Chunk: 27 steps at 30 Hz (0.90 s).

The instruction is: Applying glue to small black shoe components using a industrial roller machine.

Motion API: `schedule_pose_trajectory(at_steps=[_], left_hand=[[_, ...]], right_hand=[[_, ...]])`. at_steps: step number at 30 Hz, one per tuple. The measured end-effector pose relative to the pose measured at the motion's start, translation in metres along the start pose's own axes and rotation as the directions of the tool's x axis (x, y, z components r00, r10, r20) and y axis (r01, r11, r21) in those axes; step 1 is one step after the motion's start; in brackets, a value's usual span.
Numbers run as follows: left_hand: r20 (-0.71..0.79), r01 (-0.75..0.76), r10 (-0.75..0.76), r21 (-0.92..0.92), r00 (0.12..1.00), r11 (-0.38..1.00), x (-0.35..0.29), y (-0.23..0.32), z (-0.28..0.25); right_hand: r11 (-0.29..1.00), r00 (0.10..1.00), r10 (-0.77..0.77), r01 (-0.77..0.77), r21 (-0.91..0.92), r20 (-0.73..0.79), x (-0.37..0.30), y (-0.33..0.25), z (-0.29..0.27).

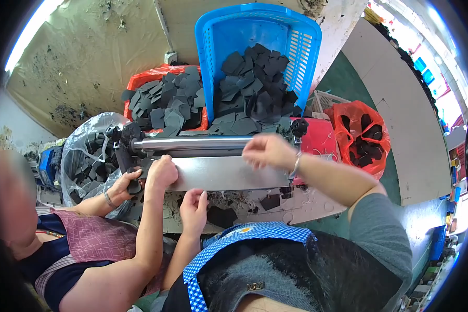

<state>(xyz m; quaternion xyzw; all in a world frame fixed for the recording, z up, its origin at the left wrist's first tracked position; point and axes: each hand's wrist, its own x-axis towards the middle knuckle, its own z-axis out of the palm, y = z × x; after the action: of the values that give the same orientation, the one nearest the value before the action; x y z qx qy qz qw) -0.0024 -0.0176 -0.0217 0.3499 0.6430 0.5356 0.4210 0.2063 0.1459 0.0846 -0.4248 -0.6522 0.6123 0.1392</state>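
My right hand (269, 152) is over the right part of a smooth metal plate (213, 174), close to a steel roller (192, 143). Its fingers are bent downward and slightly blurred, and anything in them is hidden. Below the plate's front edge, my left hand (193, 209) has its fingers curled in, thumb up; I cannot make out anything in it. A co-worker's closed hand (163, 173) rests at the plate's left end. The co-worker's other hand (124, 187) holds a dark piece (135, 186) beside the machine's left side.
Behind the roller, a tilted blue basket (205, 67) spills dark flat pieces (252, 78). A red bag (140, 78) and a clear bag (70, 156) of pieces stand left, another red bag (382, 151) right. Scraps (221, 216) litter the surface near me. The co-worker sits close on my left.
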Motion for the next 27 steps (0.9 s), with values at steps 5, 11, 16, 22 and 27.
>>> schedule_pose_trajectory(at_steps=[5, 11, 16, 22, 27], left_hand=[[-0.101, 0.061, -0.068, -0.069, 0.993, 0.996, -0.029, -0.033, -0.024], [-0.166, 0.272, -0.265, 0.015, 0.95, 0.962, -0.065, -0.055, -0.021], [-0.329, 0.404, -0.369, 0.043, 0.869, 0.914, -0.091, -0.074, -0.017], [-0.395, 0.456, -0.432, -0.038, 0.811, 0.889, -0.089, -0.083, 0.002], [-0.389, 0.466, -0.44, -0.029, 0.81, 0.884, -0.079, -0.083, 0.007]], right_hand=[[0.175, 0.708, -0.674, 0.432, -0.885, 0.211, 0.059, -0.046, -0.101], [-0.419, 0.613, 0.052, 0.73, -0.54, 0.788, 0.154, 0.017, -0.111], [-0.29, 0.574, 0.128, 0.802, -0.523, 0.809, 0.194, 0.02, -0.091], [-0.145, 0.53, 0.012, 0.84, -0.523, 0.848, 0.231, 0.06, -0.088], [0.184, 0.659, -0.291, 0.75, -0.635, 0.694, 0.242, 0.074, -0.095]])
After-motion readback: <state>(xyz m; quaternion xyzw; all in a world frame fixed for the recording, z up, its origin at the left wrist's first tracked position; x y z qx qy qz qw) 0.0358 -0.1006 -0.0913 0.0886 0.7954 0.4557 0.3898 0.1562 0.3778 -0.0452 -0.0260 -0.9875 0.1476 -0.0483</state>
